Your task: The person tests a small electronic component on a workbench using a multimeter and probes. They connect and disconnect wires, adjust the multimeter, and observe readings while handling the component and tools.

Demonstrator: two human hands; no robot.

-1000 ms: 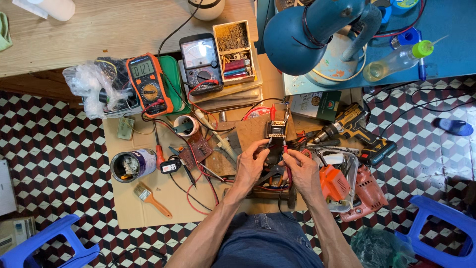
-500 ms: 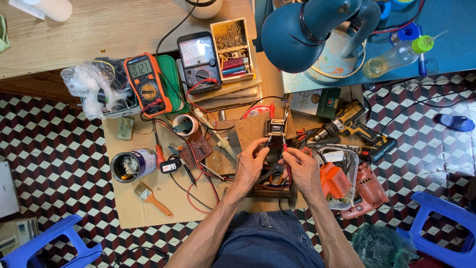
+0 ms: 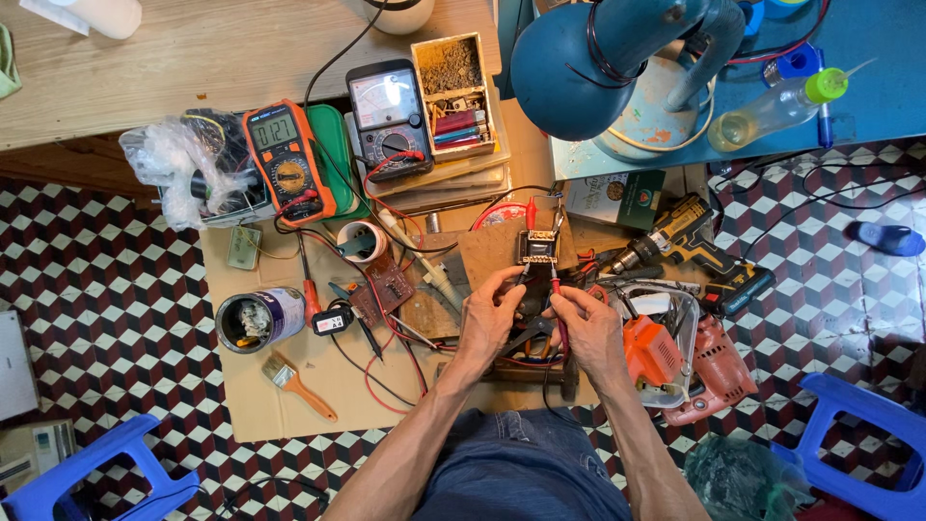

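Red probe (image 3: 557,301) pinched in your right hand (image 3: 590,328) has barely shifted; your left hand (image 3: 490,314) still grips the black part under the small transformer (image 3: 538,247) on the cardboard (image 3: 289,386).

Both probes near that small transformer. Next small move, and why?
Probably ease the red probe in the right hand up onto a terminal of the small transformer. Its tip looks just short of the part, the left hand is already at the part's lower edge, and the orange multimeter is switched on, showing a reading.
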